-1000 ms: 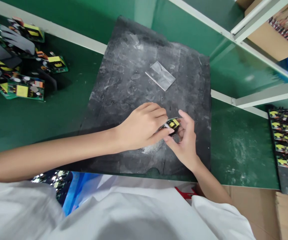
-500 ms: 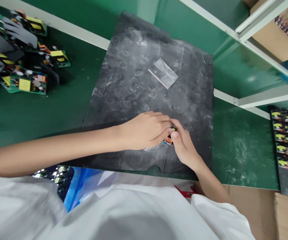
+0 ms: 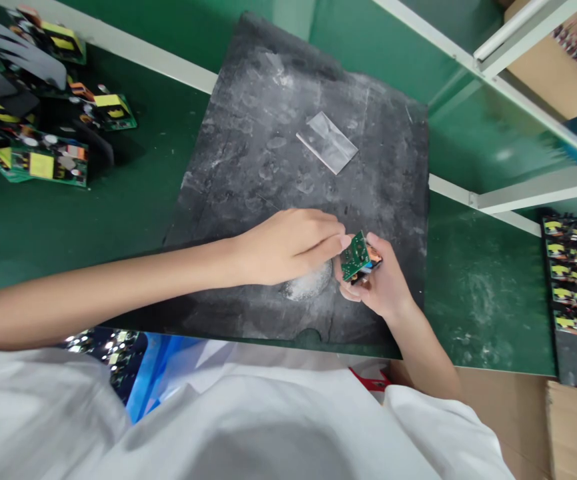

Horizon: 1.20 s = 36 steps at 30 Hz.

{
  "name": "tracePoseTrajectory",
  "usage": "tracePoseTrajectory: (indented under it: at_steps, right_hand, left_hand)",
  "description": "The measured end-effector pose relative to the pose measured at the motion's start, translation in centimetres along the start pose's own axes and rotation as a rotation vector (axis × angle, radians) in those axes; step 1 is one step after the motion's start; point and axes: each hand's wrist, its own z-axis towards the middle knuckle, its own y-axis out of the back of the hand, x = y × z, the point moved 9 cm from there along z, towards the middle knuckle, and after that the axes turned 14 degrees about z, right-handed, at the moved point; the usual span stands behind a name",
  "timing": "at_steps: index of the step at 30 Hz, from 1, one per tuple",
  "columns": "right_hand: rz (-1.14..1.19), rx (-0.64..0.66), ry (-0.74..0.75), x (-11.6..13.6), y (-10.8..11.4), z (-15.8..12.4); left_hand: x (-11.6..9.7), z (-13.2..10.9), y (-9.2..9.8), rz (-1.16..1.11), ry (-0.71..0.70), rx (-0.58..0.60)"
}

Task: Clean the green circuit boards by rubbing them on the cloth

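Observation:
A small green circuit board (image 3: 354, 260), tilted with its soldered underside showing, is held above the black mat in my right hand (image 3: 387, 288). That hand's thumb and fingers are closed around it, and orange and blue components show between them. My left hand (image 3: 301, 247) is beside the board's left edge, fingers curled and thumb pressed against them, the thumb tip close to the board's upper corner. What it pinches, if anything, is hidden. Below the left hand a whitish patch (image 3: 308, 287) marks the mat. A clear, flat plastic piece (image 3: 327, 143) lies farther back on the mat.
The black mat (image 3: 258, 160) covers part of the green bench (image 3: 488, 307). Circuit boards and grey plates pile up at left (image 3: 42, 165). Rows of boards (image 3: 575, 277) stand at right. White frame bars (image 3: 533, 200) cross the right side. A blue bin (image 3: 143, 380) sits below the front edge.
My right hand has turned the circuit board over, so its green underside now shows, and has shifted slightly right. My left hand has moved up a little, apart from the right.

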Motion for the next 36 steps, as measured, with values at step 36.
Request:
tracePoseTrajectory:
  at_steps: [36]
  right_hand:
    - [-0.062, -0.088, 0.274, -1.1, -1.2, -0.7]
  left_hand:
    - [-0.1, -0.3, -2.0, 0.143, 0.094, -0.156]
